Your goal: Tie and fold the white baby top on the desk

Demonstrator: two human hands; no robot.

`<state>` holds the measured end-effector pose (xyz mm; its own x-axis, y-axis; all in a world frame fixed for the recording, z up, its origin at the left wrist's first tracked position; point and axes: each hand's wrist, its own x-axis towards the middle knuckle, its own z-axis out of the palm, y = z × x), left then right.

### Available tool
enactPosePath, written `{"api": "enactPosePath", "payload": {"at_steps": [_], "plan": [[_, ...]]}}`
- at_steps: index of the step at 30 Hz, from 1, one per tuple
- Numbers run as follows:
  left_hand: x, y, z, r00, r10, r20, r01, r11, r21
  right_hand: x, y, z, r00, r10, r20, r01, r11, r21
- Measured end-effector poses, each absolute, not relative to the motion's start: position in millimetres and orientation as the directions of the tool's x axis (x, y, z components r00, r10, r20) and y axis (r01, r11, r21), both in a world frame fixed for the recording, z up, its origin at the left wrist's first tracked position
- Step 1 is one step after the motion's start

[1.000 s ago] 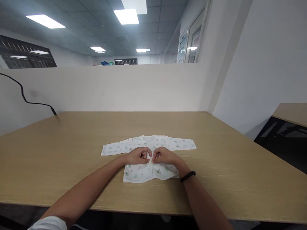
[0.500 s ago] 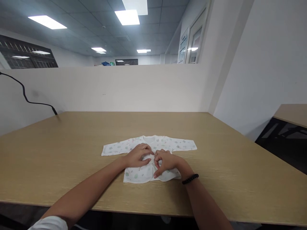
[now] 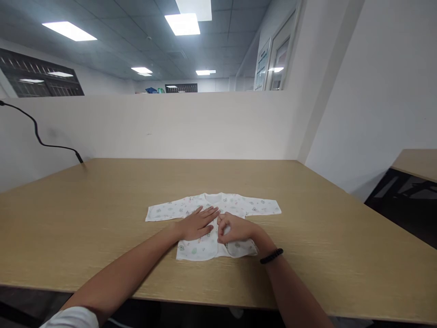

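Note:
A small white baby shirt [image 3: 196,250] with a scattered print lies spread on the table, its sleeves stretched out to both sides and its neckline away from me. My left hand [image 3: 200,224] rests flat on the shirt's left front, fingers extended and slightly apart. Close beside it, my right hand [image 3: 235,228] has thumb and index finger pinched together at the edge of the front opening, on the right panel. The bit of cloth between those fingertips is mostly hidden. Below the pinch, the lower front edges part slightly.
The wooden table [image 3: 102,205] runs back to a low white partition [image 3: 191,127]. A black cable [image 3: 54,146] hangs at the left, ending near the table's back corner. Another table [image 3: 416,163] stands at the far right beyond the white wall.
My left hand has flattened, its fingers now stretched over the cloth. My right thumb has moved up to meet the index finger in a pinch at the front edge.

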<state>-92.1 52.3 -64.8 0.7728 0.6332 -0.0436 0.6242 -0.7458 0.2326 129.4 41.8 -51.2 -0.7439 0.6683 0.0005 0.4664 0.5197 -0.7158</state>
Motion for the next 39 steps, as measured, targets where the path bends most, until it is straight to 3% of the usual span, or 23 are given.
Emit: {"api": "enactPosePath", "payload": {"at_steps": [9, 14, 21, 25, 29, 33, 36, 39], "plan": [[-90.0, 51.8, -66.2, 0.719, 0.693, -0.049, 0.686, -0.697, 0.207, 129.5, 48.2, -54.4, -0.87, 0.493, -0.026, 0.31, 0.504, -0.806], [-89.5, 50.5, -64.7, 0.713, 0.7, -0.049, 0.692, -0.691, 0.209, 134.5, 50.6, -54.4, -0.852, 0.524, 0.003, 0.309, 0.508, -0.804], [-91.5, 52.2, -68.9, 0.716, 0.698, -0.013, 0.685, -0.698, 0.21, 131.7, 47.7, -55.0, -0.883, 0.469, 0.024, 0.242, 0.497, -0.834], [-91.0, 51.1, -67.1, 0.716, 0.698, -0.015, 0.684, -0.697, 0.216, 131.6, 46.1, -48.2, -0.841, 0.537, 0.061, 0.217, 0.439, -0.872], [-90.1, 51.0, -65.7, 0.715, 0.699, -0.023, 0.686, -0.696, 0.212, 129.1, 45.2, -48.5, -0.83, 0.558, -0.005, 0.278, 0.406, -0.871], [-89.6, 51.9, -67.1, 0.709, 0.704, -0.035, 0.695, -0.689, 0.205, 126.3, 44.4, -53.4, -0.848, 0.525, -0.067, 0.361, 0.481, -0.799], [-88.6, 52.3, -70.0, 0.673, 0.74, 0.004, 0.723, -0.659, 0.206, 125.8, 44.9, -55.6, -0.783, 0.616, 0.084, 0.379, 0.579, -0.722], [-87.9, 54.3, -73.8, 0.59, 0.804, 0.072, 0.781, -0.591, 0.201, 129.2, 49.0, -61.2, -0.523, 0.784, 0.334, 0.568, 0.613, -0.549]]}}
